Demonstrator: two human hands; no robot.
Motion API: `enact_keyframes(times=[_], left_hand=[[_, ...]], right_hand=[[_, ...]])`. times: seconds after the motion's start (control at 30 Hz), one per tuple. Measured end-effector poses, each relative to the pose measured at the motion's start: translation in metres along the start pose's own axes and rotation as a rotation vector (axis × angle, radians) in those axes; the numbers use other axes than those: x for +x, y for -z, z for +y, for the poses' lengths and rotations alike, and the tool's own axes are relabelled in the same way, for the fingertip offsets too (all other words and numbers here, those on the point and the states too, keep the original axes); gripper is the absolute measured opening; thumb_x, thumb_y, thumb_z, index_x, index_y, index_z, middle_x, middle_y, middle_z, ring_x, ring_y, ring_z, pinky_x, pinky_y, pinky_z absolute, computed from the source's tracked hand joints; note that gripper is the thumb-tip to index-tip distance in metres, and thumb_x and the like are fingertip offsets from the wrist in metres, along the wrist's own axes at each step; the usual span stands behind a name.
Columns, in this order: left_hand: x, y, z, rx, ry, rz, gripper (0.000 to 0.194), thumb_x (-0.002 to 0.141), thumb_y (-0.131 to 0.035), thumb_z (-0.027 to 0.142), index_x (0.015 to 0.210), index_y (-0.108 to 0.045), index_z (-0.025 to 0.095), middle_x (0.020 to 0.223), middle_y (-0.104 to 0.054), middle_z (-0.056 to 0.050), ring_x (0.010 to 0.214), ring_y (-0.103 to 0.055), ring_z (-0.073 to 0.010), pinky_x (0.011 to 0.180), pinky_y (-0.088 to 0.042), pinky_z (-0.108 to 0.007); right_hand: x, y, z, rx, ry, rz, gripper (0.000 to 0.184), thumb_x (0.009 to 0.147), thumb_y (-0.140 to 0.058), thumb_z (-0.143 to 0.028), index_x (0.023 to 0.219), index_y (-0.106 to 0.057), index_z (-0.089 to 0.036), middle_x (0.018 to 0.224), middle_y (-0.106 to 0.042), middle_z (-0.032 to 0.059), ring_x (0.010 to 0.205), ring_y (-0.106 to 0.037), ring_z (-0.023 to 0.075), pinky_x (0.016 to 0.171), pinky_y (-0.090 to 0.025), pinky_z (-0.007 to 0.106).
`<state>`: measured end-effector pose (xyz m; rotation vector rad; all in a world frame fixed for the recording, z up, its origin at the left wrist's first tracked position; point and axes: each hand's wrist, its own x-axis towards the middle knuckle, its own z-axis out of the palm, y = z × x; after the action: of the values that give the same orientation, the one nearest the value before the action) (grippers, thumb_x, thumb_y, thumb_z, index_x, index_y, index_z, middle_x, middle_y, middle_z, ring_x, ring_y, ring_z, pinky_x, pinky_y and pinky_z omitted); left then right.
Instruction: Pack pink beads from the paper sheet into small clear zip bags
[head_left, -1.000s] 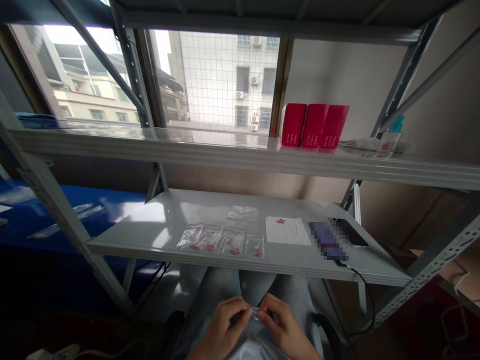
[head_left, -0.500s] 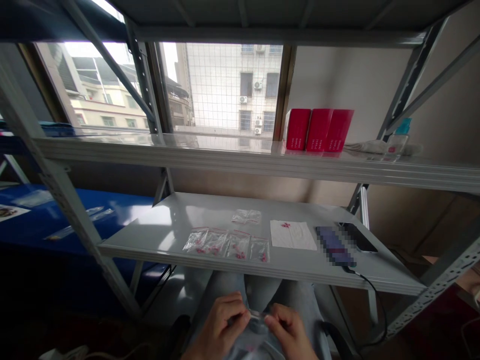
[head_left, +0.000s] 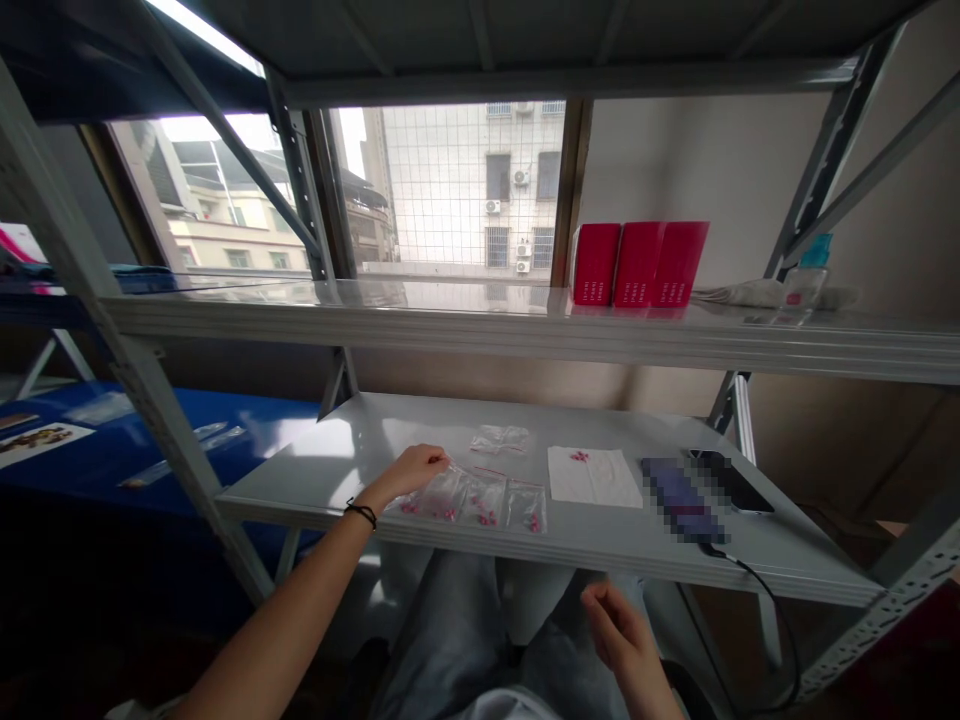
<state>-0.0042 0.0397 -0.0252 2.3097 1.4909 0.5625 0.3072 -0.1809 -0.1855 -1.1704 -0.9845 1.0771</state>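
Left hand (head_left: 409, 473) reaches for a row of small zip bags (head_left: 465, 500) on a grey metal shelf (head_left: 315, 490) by a window (head_left: 450, 190).

The left fingers (head_left: 439, 461) lie narrow and together at the nearest bag, though whether they grip it cannot be told; a black wristband (head_left: 361, 513) circles that wrist. The right hand (head_left: 619, 630) hangs over the lap, fingers loosely curled and holding nothing visible. The bags contain pink pieces, with another clear bag (head_left: 500, 439) behind them. A white napkin (head_left: 592, 476) with pink bits lies beside them, near a phone (head_left: 731, 482). Red boxes (head_left: 637, 264) stand on the shelf above, and a blue bench (head_left: 165, 430) lies beyond at left.
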Motion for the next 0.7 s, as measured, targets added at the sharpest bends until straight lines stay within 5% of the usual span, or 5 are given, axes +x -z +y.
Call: enact_keyframes(times=[0.13,0.27,0.5,0.7], left_hand=[[0.008,-0.016,-0.004,0.217,0.057,0.078,0.022,0.087,-0.057,0.031,0.093,-0.072,0.016,0.083,-0.07,-0.009,0.084,-0.066,-0.027,0.077,-0.047,-0.033],[0.026,-0.029,0.014,0.355,-0.054,0.104,0.03,0.094,-0.053,0.022,0.119,-0.07,0.018,0.115,-0.069,-0.014,0.111,-0.063,-0.0283,0.096,-0.047,-0.036],[0.067,-0.054,0.041,0.451,-0.142,0.053,0.016,0.09,-0.062,0.015,0.089,-0.077,0.018,0.104,-0.073,-0.014,0.108,-0.066,-0.0285,0.089,-0.051,-0.034],[0.054,-0.04,0.056,0.448,-0.058,0.218,0.024,0.093,-0.051,0.011,0.09,-0.075,0.012,0.088,-0.075,-0.016,0.088,-0.072,-0.0295,0.08,-0.053,-0.037]], right_hand=[[0.005,0.004,0.009,-0.005,-0.02,-0.122,0.055,0.082,-0.069,-0.073,0.092,-0.061,-0.02,0.06,-0.03,-0.0095,0.05,-0.02,0.0076,0.047,-0.015,0.022],[0.008,0.01,0.01,-0.066,-0.013,-0.237,0.052,0.086,-0.065,-0.072,0.094,-0.062,-0.02,0.062,-0.035,-0.0077,0.053,-0.026,0.0097,0.049,-0.021,0.022],[0.0,0.011,-0.004,-0.231,0.044,-0.324,0.04,0.094,-0.059,-0.059,0.089,-0.063,-0.02,0.071,-0.047,-0.0031,0.066,-0.04,0.0146,0.061,-0.033,0.027],[0.0,0.011,-0.009,-0.302,0.069,-0.341,0.037,0.097,-0.055,-0.054,0.089,-0.062,-0.019,0.076,-0.052,-0.001,0.071,-0.045,0.0165,0.065,-0.036,0.028]])
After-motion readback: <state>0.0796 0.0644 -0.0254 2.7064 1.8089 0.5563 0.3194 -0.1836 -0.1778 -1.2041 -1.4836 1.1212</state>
